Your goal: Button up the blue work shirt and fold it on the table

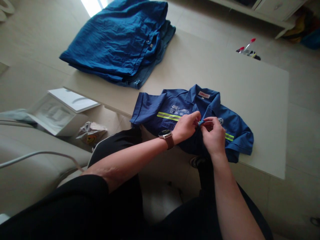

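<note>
A blue short-sleeved work shirt [172, 100] with yellow-green reflective strips and white lettering lies collar-away at the near edge of the table, its lower part hanging over the edge. My left hand [186, 126], below a wristwatch, pinches the shirt's front placket. Close beside it, my right hand [213, 133] has its fingers closed on the other side of the same front opening. A small bit of lighter blue cloth shows between the fingertips; any button there is too small to make out.
Folded blue garments [112, 43] are stacked at the table's far left. The pale table [262, 100] ends near my knees. Red-capped bottles [247, 48] show past its far edge. A white box [55, 113] and a shiny packet [91, 133] are at left.
</note>
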{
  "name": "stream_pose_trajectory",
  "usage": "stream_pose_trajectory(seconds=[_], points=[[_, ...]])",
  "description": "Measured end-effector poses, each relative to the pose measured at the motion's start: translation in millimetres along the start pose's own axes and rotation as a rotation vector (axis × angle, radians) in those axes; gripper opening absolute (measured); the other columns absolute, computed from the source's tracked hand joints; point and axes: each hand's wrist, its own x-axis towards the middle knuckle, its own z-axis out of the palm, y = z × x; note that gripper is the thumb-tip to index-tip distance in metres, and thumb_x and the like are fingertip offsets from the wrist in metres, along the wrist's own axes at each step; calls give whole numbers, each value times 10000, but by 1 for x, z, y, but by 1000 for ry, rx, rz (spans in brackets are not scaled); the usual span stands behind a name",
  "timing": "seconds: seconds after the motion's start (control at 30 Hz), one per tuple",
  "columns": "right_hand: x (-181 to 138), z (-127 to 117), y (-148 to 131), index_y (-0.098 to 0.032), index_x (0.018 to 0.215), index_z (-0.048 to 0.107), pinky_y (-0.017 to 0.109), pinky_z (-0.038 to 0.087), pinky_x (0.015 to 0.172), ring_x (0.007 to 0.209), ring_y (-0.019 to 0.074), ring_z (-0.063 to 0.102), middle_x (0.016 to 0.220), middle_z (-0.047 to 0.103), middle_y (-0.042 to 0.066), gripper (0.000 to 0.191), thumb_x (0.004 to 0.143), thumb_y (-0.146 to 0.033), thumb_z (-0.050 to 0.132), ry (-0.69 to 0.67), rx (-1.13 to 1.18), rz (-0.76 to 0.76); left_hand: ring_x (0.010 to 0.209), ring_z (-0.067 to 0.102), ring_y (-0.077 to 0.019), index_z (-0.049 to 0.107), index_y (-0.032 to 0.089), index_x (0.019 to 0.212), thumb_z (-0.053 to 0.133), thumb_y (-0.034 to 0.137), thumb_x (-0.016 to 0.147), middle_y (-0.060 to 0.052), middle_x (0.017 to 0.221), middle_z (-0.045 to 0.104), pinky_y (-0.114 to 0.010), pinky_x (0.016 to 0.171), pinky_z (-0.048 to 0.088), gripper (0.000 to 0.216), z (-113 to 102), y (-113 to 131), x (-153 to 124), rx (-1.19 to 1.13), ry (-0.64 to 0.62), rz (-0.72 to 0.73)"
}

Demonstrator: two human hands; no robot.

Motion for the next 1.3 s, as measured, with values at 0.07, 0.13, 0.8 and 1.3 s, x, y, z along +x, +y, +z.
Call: stream_pose_trajectory(seconds=[0.07,0.13,0.8,1.3], points=[[0,0,0,-234,962,606,376,537,729,716,238,673,799,696,37,160,820,-299,641,16,-23,-1,770,650,-140,644,191,943,560,-17,742,2,809,709,-234,700,470,301,2,0,1,-74,33,-51],[0,0,-1,-232,971,614,372,537,722,715,238,672,795,698,40,169,820,-304,640,31,-49,4,769,655,-138,627,191,896,571,-27,730,2,797,706,-235,705,480,280,2,1,1,-135,52,-92],[-2,4,-1,-224,1090,652,410,559,802,765,270,710,860,746,66,298,799,-230,590,9,-147,-48,671,657,-116,546,178,879,816,91,742,6,718,690,-229,677,496,315,15,-2,5,-681,114,-484],[-3,4,-5,-226,983,657,401,545,788,740,254,689,832,726,57,168,823,-255,613,-16,-120,-79,567,532,-62,507,193,842,650,-50,682,81,658,574,-180,572,384,324,12,5,5,-666,234,-519]])
